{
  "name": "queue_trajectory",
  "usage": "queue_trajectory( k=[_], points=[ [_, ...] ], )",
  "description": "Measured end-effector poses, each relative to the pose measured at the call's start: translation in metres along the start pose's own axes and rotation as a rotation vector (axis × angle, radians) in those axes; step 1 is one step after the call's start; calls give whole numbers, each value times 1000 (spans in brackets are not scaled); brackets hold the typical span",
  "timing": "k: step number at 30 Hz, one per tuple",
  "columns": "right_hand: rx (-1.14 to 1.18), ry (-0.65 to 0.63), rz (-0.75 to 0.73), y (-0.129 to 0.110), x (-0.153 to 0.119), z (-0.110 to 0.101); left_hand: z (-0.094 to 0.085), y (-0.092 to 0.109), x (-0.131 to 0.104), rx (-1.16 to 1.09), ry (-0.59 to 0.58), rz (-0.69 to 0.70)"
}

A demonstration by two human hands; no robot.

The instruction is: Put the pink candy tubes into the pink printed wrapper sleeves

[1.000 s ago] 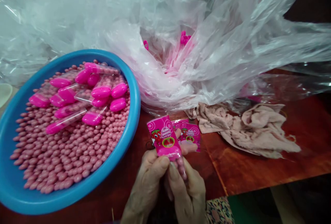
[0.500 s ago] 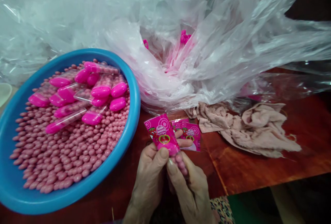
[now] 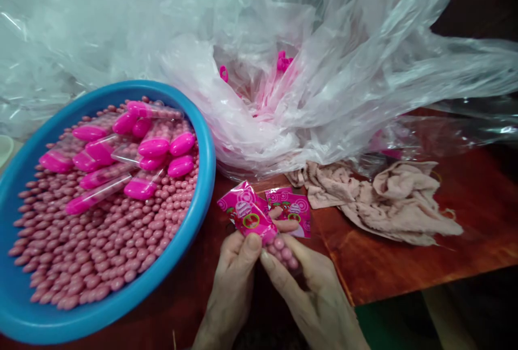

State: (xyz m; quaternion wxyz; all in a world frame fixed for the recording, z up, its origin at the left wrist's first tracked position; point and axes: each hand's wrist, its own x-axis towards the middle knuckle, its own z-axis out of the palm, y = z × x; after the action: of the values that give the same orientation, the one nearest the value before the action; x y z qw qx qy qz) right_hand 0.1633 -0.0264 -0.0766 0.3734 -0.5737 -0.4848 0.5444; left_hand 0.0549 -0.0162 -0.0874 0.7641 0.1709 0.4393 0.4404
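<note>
My left hand (image 3: 238, 266) pinches the lower edge of a pink printed wrapper (image 3: 245, 207) between thumb and fingers. In my right hand (image 3: 305, 280) is a clear container of pink candy balls (image 3: 283, 253), whose far end meets or sits inside the wrapper; the overlap is hidden. Two fingers of a hand stretch out behind the wrapper. Beyond them more pink wrappers (image 3: 293, 212) lie on the table. At my left, a blue basin (image 3: 208, 161) holds loose pink candy balls (image 3: 97, 253) and several filled clear containers with bright pink ends (image 3: 154, 148).
A large crumpled clear plastic bag (image 3: 335, 107) spreads across the back, with pink pieces (image 3: 283, 62) inside its opening. A beige cloth (image 3: 404, 199) lies bunched on the red-brown table (image 3: 388, 269) to the right. The table's front edge runs at lower right.
The wrapper has tilted further to the left and my right hand has turned slightly with the container. More of the candy balls show. The whole view has shifted a little.
</note>
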Motion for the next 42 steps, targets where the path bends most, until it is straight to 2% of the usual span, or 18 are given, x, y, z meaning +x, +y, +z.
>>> queue_trajectory(
  k=[4, 9, 11, 14, 20, 25, 30, 35, 40, 42],
  points=[
    [-11, -29, 46, 4, 4, -4, 0, 3, 3, 103, 116, 137],
    [-97, -103, 80, 9, -1, -3, -6, 8, 12, 216, 292, 448],
    [-124, -133, 55, 10, -2, -4, -9, 8, 15, 306, 339, 481],
    [-156, -157, 65, 9, -2, -6, -11, 10, 19, 364, 372, 459],
    [-293, -155, 45, 6, -5, -6, -9, 18, 19, 295, 324, 508],
    [-299, -117, -8, 18, -11, -12, -12, 17, 19, 317, 275, 422],
    [-365, -149, 21, 20, -8, -15, -16, 15, 20, 395, 166, 571],
    [-344, -147, 9, 19, -5, -12, -25, 18, 19, 386, -33, 472],
    [-312, -155, 17, 23, -4, -19, -30, 23, 19, 667, 16, 602],
    [-315, -165, 48, 25, -4, -23, -30, 25, 18, 767, -11, 626]
  ],
)
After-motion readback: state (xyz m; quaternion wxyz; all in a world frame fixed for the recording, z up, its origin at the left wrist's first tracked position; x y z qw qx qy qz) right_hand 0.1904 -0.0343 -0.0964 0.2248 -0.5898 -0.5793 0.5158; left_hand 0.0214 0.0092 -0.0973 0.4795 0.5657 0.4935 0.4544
